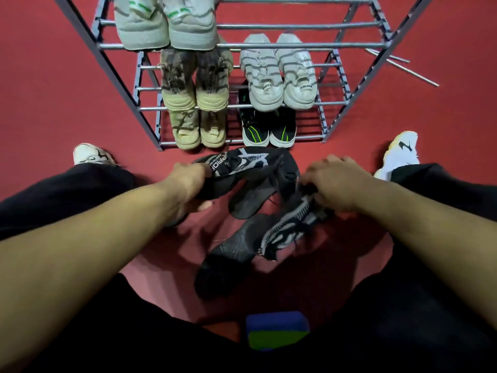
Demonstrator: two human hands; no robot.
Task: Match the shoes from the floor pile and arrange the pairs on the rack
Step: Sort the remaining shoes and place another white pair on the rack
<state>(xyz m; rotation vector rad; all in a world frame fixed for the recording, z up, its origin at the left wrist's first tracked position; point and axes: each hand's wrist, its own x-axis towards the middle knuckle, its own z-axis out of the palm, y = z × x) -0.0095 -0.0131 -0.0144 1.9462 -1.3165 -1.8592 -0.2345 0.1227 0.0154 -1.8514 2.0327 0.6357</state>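
Two black knit shoes with grey-white patterns are in front of the grey metal rack [258, 45]. My left hand [188, 181] grips one black shoe [242, 165] by its heel end, held just before the bottom shelf. My right hand [336, 181] grips the other black shoe [269, 238] by its collar, toe hanging down toward me. The rack holds several pairs: pale green-trimmed sneakers [164, 22] on top, camouflage-tan shoes [196, 79] and white sneakers [279, 76] on the middle shelf, tan shoes [199, 130] and black-green shoes [269, 130] at the bottom.
The floor is red. My own feet in white sneakers stand at the left [91, 154] and right [400, 154] of the rack. Loose metal rods [403, 68] lie on the floor right of the rack. A blue-green block [277, 329] is near my body.
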